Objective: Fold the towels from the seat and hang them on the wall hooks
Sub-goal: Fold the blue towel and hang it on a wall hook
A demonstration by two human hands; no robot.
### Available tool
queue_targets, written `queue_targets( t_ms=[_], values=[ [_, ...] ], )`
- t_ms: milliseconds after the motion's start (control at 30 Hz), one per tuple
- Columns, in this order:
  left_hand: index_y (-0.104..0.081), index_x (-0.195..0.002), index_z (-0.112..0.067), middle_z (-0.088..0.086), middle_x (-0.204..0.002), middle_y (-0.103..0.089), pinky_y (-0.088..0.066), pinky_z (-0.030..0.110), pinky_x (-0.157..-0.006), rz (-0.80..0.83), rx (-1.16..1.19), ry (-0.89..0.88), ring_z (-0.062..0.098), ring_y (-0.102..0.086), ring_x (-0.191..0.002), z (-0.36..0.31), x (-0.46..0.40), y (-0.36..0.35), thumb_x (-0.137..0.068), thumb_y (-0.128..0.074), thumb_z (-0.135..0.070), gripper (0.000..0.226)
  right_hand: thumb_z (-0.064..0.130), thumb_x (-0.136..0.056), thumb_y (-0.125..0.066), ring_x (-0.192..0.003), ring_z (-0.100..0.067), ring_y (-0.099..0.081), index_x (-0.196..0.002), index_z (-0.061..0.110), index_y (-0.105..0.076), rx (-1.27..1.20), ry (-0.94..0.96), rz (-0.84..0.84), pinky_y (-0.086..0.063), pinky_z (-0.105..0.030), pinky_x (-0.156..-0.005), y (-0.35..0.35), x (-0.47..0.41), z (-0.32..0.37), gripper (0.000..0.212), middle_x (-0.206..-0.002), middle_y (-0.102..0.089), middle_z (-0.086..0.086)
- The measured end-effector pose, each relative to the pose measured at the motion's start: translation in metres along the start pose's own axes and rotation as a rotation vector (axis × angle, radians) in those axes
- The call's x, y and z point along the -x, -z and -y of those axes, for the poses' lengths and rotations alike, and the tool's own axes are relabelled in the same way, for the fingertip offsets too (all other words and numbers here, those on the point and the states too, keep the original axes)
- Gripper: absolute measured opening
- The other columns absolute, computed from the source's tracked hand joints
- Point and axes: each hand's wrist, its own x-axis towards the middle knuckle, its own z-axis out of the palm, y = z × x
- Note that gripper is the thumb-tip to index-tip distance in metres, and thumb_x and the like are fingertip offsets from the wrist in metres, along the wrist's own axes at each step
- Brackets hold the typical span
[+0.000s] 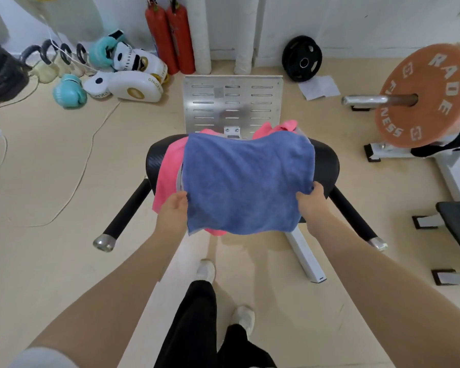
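A blue towel [246, 181] lies spread over the black padded seat [327, 163] of a gym machine. Under it a pink towel [168, 171] sticks out at the left, at the far edge and at the near edge, and a strip of grey cloth shows between them. My left hand [174, 208] grips the blue towel's left near edge. My right hand [310, 199] pinches its right near edge with the fingers curled over the cloth. No wall hooks are in view.
Behind the seat stands a slotted metal footplate [233, 102]. Two black handle bars [125, 211] angle out beside the seat. Boxing gloves and pads [122, 75] lie at the back left, two red extinguishers [170, 35] at the wall, a barbell with an orange plate [425, 94] at the right.
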Motion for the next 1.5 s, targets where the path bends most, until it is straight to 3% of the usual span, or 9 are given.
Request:
queue_targets(
  t_ms=[167,267,400,500,800,967,1100,1300,1500],
  values=[
    [-0.055,-0.095,0.002,0.008,-0.071,-0.048,-0.037,0.030,-0.061,-0.033,-0.107,-0.037,0.025,-0.042,-0.069,0.005,-0.014,-0.009,-0.092,-0.040,-0.012,0.021,0.010,-0.090,-0.046,-0.077,-0.019,-0.049,-0.119,0.008,-0.041,-0.005,0.009,-0.018,-0.040,-0.026,-0.057,0.007,-0.021,-0.021,0.029,-0.092,-0.049,-0.002],
    [-0.053,-0.101,0.009,0.026,-0.083,-0.055,-0.047,0.046,-0.074,-0.064,-0.078,-0.042,0.034,-0.048,-0.071,0.014,-0.026,-0.014,-0.093,-0.049,-0.017,0.028,0.006,-0.089,-0.047,-0.075,-0.025,-0.049,-0.106,-0.002,-0.049,0.024,0.043,-0.055,-0.037,-0.022,-0.047,0.010,-0.031,-0.027,0.019,-0.086,-0.049,-0.009],
    [-0.054,-0.093,-0.001,-0.002,-0.070,-0.049,-0.040,0.024,-0.062,-0.063,0.001,-0.071,0.015,-0.048,-0.070,0.023,-0.028,-0.012,-0.091,-0.055,-0.021,0.021,0.013,-0.089,-0.057,-0.089,-0.026,-0.062,-0.117,0.001,-0.052,0.007,0.050,0.013,-0.052,-0.034,-0.064,0.009,-0.030,-0.034,0.030,-0.113,-0.061,-0.019],
    [-0.052,-0.085,-0.008,0.000,-0.073,-0.052,-0.043,0.030,-0.069,-0.051,-0.023,-0.153,0.017,-0.049,-0.070,0.026,-0.017,-0.012,-0.087,-0.060,-0.021,0.016,0.019,-0.083,-0.063,-0.104,-0.035,-0.061,-0.109,0.005,-0.058,0.048,0.037,0.083,-0.051,-0.050,-0.091,0.007,-0.027,-0.040,0.029,-0.115,-0.063,-0.020],
    [-0.048,-0.118,-0.014,-0.002,-0.103,-0.058,-0.048,0.030,-0.086,0.184,-0.125,-0.354,0.018,-0.058,-0.094,0.011,-0.011,-0.048,-0.083,-0.062,-0.007,0.038,0.024,-0.092,-0.048,-0.088,-0.025,-0.055,-0.101,0.010,-0.050,0.099,0.086,-0.014,-0.049,-0.043,-0.083,-0.003,-0.019,-0.041,0.016,-0.096,-0.056,-0.006],
    [-0.048,-0.086,-0.013,0.000,-0.080,-0.055,-0.036,0.024,-0.068,-0.077,-0.076,-0.184,0.016,-0.051,-0.073,0.012,-0.011,-0.052,-0.085,-0.063,-0.017,0.016,0.025,-0.091,-0.048,-0.086,-0.026,-0.056,-0.103,0.008,-0.050,0.133,0.095,-0.047,-0.048,-0.040,-0.076,-0.005,-0.017,-0.041,0.021,-0.093,-0.057,-0.007],
    [-0.032,-0.056,-0.017,0.002,-0.066,-0.034,-0.028,0.027,-0.060,-0.191,-0.084,-0.202,0.015,-0.031,-0.060,0.031,-0.022,-0.036,-0.085,-0.055,-0.011,0.038,0.024,-0.086,-0.059,-0.088,-0.025,-0.058,-0.108,0.009,-0.051,0.105,0.065,-0.021,-0.048,-0.037,-0.073,-0.004,-0.015,-0.043,0.028,-0.098,-0.059,-0.006],
    [-0.048,-0.072,-0.004,0.006,-0.067,-0.040,-0.034,0.026,-0.062,0.067,0.185,-0.068,0.018,-0.037,-0.066,0.037,-0.015,-0.028,-0.092,-0.052,-0.016,0.024,0.009,-0.081,-0.061,-0.089,-0.030,-0.056,-0.106,0.002,-0.056,0.156,-0.026,0.031,-0.050,-0.046,-0.085,-0.003,-0.015,-0.048,0.027,-0.096,-0.059,-0.011],
    [-0.052,-0.079,-0.002,0.008,-0.074,-0.039,-0.031,0.027,-0.064,0.279,-0.014,0.064,0.018,-0.037,-0.070,0.042,-0.017,-0.020,-0.092,-0.055,-0.025,0.026,0.010,-0.089,-0.056,-0.098,-0.026,-0.059,-0.107,0.012,-0.058,0.047,0.029,0.139,-0.049,-0.044,-0.092,0.007,-0.005,-0.050,0.018,-0.109,-0.063,-0.010]
  ],
)
